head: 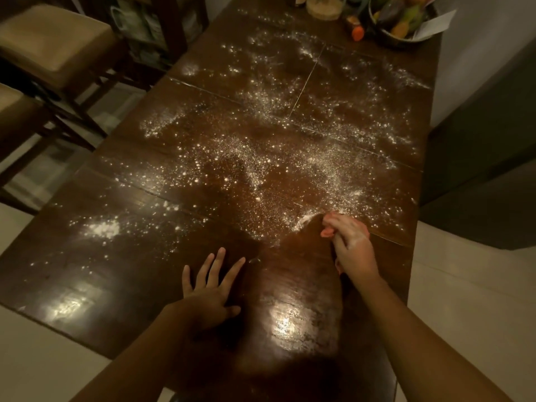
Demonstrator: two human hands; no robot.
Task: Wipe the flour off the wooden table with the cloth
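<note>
Presently the right hand (352, 242) is pressed down on a small, bunched salmon-pink cloth (329, 232), with the fingers curled over it and gripping it. Only the cloth's edge shows beyond the knuckles. The cloth sits on the dark brown, glossy wooden table (290, 274), right of centre and near the person's end. The left hand (211, 288) lies flat on the tabletop with its fingers straight and spread. It holds nothing and appears to be bracing. White flour (261, 158) is scattered over most of the surface, and nearly all of it lies beyond the cloth and to its left, running toward the far end of the table. A thin pushed-up ridge of flour (304, 220) touches the cloth's far-left side and runs diagonally back toward the left hand's fingertips. On the near side of that ridge the wood is largely bare. A denser white flour patch (103, 229) sits well to the left, nearer the left hand than the right, though the cloth is in the right hand. A bowl of mixed coloured items (403, 21) stands at the far right corner, just beyond the dusting. Judgement: only a small share of the job is done, and the next stroke should carry the cloth forward and leftward across the table's long axis.
</note>
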